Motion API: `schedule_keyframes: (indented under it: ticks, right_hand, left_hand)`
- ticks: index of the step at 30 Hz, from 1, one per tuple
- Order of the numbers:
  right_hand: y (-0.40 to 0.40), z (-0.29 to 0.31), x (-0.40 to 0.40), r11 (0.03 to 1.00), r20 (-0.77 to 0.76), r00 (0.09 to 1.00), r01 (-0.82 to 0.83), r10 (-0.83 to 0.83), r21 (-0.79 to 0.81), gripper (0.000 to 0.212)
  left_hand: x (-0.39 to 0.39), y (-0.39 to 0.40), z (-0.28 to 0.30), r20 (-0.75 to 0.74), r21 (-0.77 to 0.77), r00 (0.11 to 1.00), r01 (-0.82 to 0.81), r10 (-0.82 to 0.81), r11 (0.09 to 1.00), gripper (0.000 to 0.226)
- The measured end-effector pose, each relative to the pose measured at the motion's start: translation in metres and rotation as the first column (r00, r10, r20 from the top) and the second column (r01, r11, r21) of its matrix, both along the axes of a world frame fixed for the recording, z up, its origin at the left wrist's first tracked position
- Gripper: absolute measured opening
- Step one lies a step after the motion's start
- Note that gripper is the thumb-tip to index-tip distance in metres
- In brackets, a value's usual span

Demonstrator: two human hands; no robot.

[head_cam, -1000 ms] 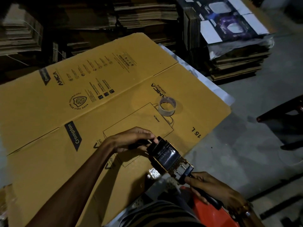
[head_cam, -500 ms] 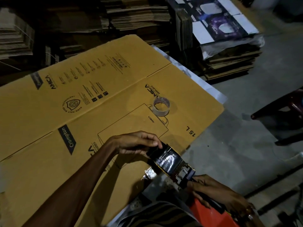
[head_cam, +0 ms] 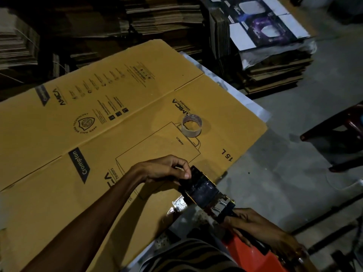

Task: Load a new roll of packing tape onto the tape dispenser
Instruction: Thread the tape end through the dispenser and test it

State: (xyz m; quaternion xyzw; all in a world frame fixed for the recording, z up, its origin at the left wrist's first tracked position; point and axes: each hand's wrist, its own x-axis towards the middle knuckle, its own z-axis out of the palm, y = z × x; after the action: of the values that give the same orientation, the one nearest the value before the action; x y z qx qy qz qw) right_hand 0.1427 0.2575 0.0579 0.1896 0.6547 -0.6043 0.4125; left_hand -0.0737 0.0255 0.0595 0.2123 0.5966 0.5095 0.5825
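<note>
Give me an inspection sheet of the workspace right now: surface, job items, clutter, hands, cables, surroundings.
Surface: flattened cardboard carton lying printed side up on the floor.
Job's things: tape dispenser held above the carton's near edge, with a roll on it; empty tape core standing on the carton, apart from both hands.
Clutter: nothing seen on the carton besides the core.
Hands: left hand pinching at the dispenser's top end; right hand gripping its handle.
Cables: nothing seen.
Surroundings: stacks of flattened cartons behind; dark stool at right; dim light.
</note>
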Motion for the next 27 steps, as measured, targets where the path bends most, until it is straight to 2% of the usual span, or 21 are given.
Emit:
schedule_keyframes:
  ticks: [1,2,3,5,9,11,15,16,19,21,24,25,27]
  right_hand:
    - [0.004,0.016,0.007,0.975,-0.112,0.992,-0.036,0.061,0.219,0.031]
    - [0.001,0.016,0.009,0.987,-0.149,0.983,0.126,-0.109,0.104,0.037]
    - [0.006,0.011,0.013,0.966,-0.189,0.966,0.209,-0.179,0.154,0.044]
    - [0.011,0.01,0.016,0.939,-0.337,0.929,0.246,-0.157,0.241,0.058]
    - [0.009,-0.003,0.029,0.879,-0.487,0.806,0.456,-0.338,0.144,0.063]
    - [0.007,0.008,0.028,0.856,-0.456,0.777,0.514,-0.434,0.06,0.065]
    - [0.007,0.033,0.026,0.86,-0.467,0.763,0.509,-0.446,0.01,0.056]
    - [0.008,0.041,0.024,0.858,-0.454,0.754,0.511,-0.474,-0.047,0.055]
    - [0.009,0.051,0.016,0.814,-0.346,0.737,0.534,-0.58,-0.227,0.06]
    - [0.009,0.049,0.007,0.789,-0.295,0.732,0.563,-0.614,-0.245,0.062]
    - [0.02,0.052,-0.008,0.886,-0.277,0.842,0.452,-0.463,-0.109,0.069]
    - [0.025,0.055,-0.012,0.918,-0.248,0.884,0.386,-0.397,-0.091,0.067]
    - [0.033,0.06,-0.017,0.949,-0.182,0.935,0.283,-0.305,-0.14,0.05]
  left_hand:
    - [0.002,0.003,0.0,-0.062,-0.011,0.998,-0.002,0.001,1.0,0.009]
    - [0.003,0.006,0.001,-0.118,-0.016,0.993,0.002,-0.004,1.0,0.009]
    - [0.005,0.01,0.001,-0.167,-0.017,0.986,0.01,-0.013,1.0,0.009]
    - [0.009,0.018,0.002,-0.261,-0.007,0.965,0.036,-0.036,0.999,0.009]
    - [0.008,0.037,0.012,-0.485,0.041,0.872,0.102,-0.069,0.994,0.009]
    - [0.001,0.046,0.027,-0.553,0.072,0.83,0.141,-0.078,0.987,0.008]
    - [-0.021,0.058,0.069,-0.681,0.109,0.724,0.25,-0.111,0.962,0.005]
    - [-0.026,0.06,0.08,-0.705,0.118,0.7,0.274,-0.114,0.954,0.006]
    - [-0.036,0.062,0.11,-0.766,0.115,0.631,0.327,-0.126,0.938,0.006]
    - [-0.04,0.063,0.121,-0.817,0.081,0.559,0.356,-0.143,0.931,0.004]
    - [-0.038,0.062,0.121,-0.875,0.053,0.462,0.388,-0.144,0.92,0.003]
    - [-0.036,0.06,0.119,-0.877,0.058,0.46,0.387,-0.138,0.92,0.003]
    - [-0.033,0.057,0.114,-0.847,0.083,0.516,0.369,-0.13,0.926,0.004]
